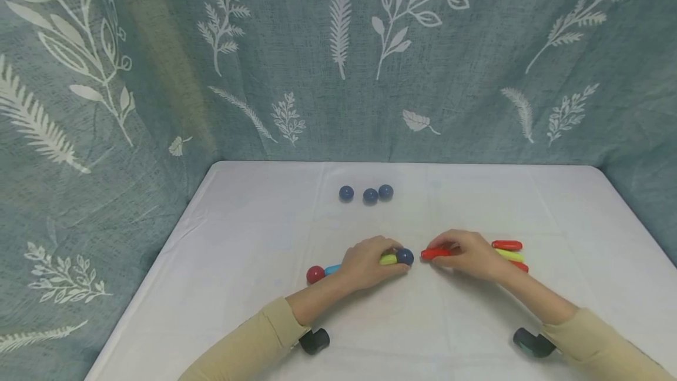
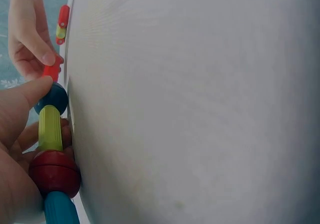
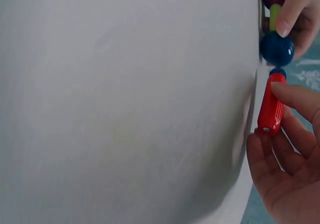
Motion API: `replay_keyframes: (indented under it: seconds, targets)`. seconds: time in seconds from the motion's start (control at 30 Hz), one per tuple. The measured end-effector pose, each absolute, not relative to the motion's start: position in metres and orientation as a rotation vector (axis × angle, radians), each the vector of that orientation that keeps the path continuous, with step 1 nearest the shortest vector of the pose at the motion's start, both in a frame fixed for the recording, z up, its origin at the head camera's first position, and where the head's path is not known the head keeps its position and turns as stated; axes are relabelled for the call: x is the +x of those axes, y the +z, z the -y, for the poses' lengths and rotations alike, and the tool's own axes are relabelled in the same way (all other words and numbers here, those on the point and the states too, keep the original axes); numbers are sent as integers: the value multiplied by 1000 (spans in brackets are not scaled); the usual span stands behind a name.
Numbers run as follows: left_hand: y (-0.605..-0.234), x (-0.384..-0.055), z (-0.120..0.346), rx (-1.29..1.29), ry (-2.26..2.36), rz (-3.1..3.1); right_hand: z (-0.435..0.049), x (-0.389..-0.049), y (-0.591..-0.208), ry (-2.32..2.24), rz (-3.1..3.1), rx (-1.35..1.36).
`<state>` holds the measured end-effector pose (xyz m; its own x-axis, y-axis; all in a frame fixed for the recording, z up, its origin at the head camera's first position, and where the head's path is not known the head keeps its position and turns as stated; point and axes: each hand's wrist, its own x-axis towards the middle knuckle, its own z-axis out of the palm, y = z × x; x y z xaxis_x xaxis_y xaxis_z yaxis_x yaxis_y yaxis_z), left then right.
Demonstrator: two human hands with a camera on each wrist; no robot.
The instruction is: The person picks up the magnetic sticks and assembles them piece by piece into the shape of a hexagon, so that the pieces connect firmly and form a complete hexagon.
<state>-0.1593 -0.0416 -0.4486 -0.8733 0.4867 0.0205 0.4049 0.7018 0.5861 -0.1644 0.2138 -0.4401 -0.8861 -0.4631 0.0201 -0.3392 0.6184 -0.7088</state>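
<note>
My left hand (image 1: 367, 263) holds a chain of magnetic-looking balls and rods by its dark blue ball (image 1: 405, 257), thumb and fingers on either side of it. Behind that ball in the left wrist view come a ribbed yellow-green rod (image 2: 50, 129), a dark red ball (image 2: 54, 175) and a light blue rod (image 2: 61, 209). Another red ball (image 1: 315, 275) ends the chain at the left. My right hand (image 1: 469, 255) pinches a red rod (image 3: 271, 104) between thumb and fingers. The rod's tip points at the blue ball, with a small gap between them in the head view.
Three dark blue balls (image 1: 370, 196) lie in a loose row toward the back of the white table (image 1: 264, 210). Just beyond the right hand are two red rods (image 1: 506, 245) and a yellow-green rod (image 1: 510, 256). A patterned teal curtain (image 1: 296, 34) hangs behind the table.
</note>
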Motion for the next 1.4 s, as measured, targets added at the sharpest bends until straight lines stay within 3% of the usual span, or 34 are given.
replay_keyframes:
  seconds: [0.4, 0.93, 1.23, 1.4]
  targets:
    - [-446, -160, 45, 736, 904, -2787, -199, -171, -442, -1126, -2602, -826]
    - [-445, -163, 43, 866, 930, -2842, -179, -177, -441, -1194, -2584, -816]
    - [-445, -162, 45, 823, 903, -2846, -156, -224, -434, -1274, -2771, -576]
    - [-446, -163, 46, 841, 908, -2855, -139, -256, -437, -1261, -2849, -580]
